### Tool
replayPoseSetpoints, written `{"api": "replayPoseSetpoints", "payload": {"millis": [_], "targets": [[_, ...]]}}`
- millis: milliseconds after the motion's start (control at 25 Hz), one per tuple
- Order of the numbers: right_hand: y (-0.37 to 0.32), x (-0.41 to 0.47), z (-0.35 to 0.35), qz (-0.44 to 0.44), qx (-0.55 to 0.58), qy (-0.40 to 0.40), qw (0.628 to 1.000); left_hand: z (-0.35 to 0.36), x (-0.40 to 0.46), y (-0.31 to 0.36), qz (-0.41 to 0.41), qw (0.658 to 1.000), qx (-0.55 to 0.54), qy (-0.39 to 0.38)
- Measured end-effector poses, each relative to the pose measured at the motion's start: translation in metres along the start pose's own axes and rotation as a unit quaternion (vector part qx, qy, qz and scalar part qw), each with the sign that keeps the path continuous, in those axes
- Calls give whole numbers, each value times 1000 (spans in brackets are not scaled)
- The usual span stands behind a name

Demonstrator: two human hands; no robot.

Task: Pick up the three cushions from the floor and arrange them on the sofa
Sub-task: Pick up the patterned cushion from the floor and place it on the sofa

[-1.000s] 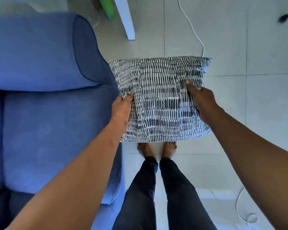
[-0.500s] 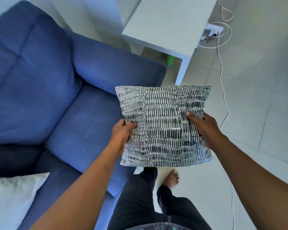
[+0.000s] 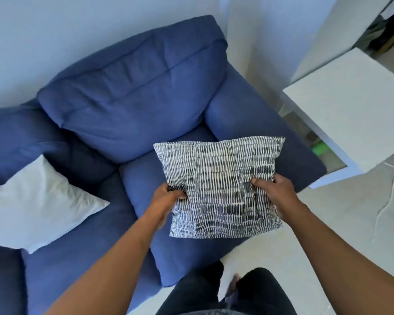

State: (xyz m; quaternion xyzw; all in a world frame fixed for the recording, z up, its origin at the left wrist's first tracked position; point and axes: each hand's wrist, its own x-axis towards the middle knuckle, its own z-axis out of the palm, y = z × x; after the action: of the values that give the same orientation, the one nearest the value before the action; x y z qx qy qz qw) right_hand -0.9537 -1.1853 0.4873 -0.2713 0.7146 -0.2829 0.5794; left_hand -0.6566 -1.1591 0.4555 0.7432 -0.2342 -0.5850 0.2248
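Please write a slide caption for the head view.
Both hands hold a striped cushion above the blue sofa.

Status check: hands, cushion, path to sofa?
Left hand, right hand gripping patterned cushion. Held over sofa seat. White cushion already placed. Nothing blocking.

Black-and-white dashed-stripe square fabric cushion (image 3: 221, 187) centre frame; plain white cushion (image 3: 34, 205) left; deep blue fabric sofa (image 3: 132, 94); white table (image 3: 350, 105) right.

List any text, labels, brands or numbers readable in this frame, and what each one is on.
None can be read. The patterned cushion held in both hands carries only dashes, no letters. The white cushion, the blue sofa and the white table are plain.
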Motion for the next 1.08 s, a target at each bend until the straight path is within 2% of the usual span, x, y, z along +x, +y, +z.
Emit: {"api": "replayPoseSetpoints", "payload": {"millis": [240,360,440,680,800,960,1080], "targets": [[-46,54,90,-27,-42,-98,994,-72,23,0,-2,990,-105,89],[-66,76,121,-1,-35,-149,988,-85,28,9,7,982,-148,121],[-81,99,140,-4,-45,-156,987,-93,41,18,21,971,-187,149],[-126,155,189,-82,-66,-134,985,-120,98,47,42,940,-270,204],[-128,201,211,-98,-107,-155,977,-127,141,44,42,939,-259,221],[-127,229,225,-33,-176,-186,966,-123,177,33,-46,967,-181,173],[-140,244,237,-49,-175,-174,968,-134,192,46,-44,960,-183,207]]}}
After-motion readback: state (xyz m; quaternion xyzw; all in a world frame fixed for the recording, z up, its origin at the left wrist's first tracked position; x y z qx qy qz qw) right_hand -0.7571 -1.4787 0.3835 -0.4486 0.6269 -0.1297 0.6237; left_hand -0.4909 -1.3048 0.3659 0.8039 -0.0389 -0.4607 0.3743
